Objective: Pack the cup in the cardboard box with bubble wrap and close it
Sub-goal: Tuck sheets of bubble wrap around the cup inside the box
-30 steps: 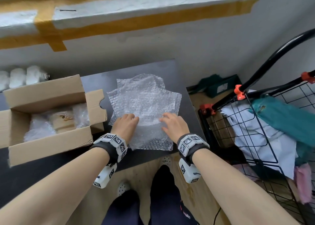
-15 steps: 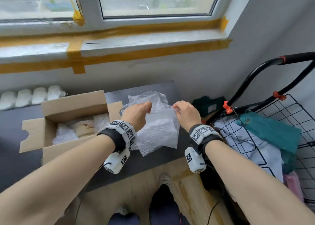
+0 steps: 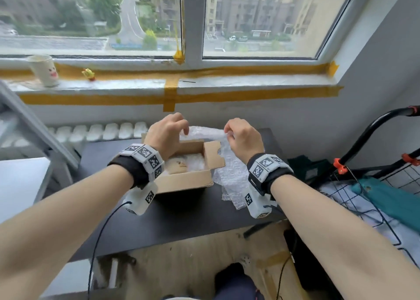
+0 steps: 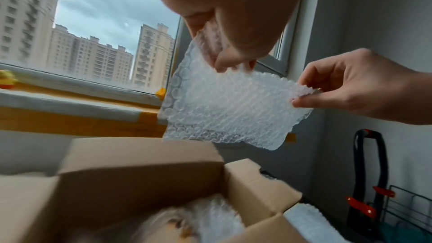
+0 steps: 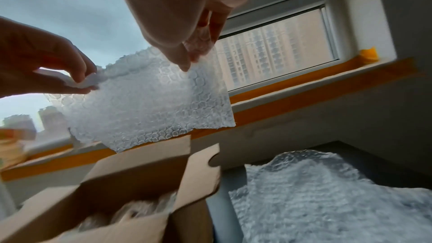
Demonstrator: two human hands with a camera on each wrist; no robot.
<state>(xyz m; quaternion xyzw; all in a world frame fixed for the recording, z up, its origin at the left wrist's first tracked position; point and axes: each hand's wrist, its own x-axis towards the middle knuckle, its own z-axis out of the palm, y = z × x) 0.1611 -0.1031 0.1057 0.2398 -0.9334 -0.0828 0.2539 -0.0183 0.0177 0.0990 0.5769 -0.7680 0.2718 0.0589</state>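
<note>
An open cardboard box (image 3: pixel 186 181) stands on the black table (image 3: pixel 181 222). Inside it lies a bundle wrapped in bubble wrap (image 3: pixel 181 164) with something brownish showing through; it is blurred. Both hands hold a small bubble wrap sheet (image 3: pixel 204 132) up above the box's back edge. My left hand (image 3: pixel 169 134) pinches its left top corner (image 4: pixel 210 51), and my right hand (image 3: pixel 238 138) pinches the right top corner (image 5: pixel 198 47). The sheet (image 4: pixel 229 110) hangs free between them, above the box (image 4: pixel 140 173). A second bubble wrap sheet (image 3: pixel 231 179) lies on the table right of the box.
A white cup with a face (image 3: pixel 44 72) and a small yellow figure (image 3: pixel 88 73) stand on the window sill. A black wire cart with clothes (image 3: pixel 375 193) is at the right. A radiator (image 3: pixel 97 131) runs behind the table, and a white shelf (image 3: pixel 20 179) is at the left.
Both hands picked one sheet off the table, lifted it and carried it left over the box. The head view tilted up toward the window.
</note>
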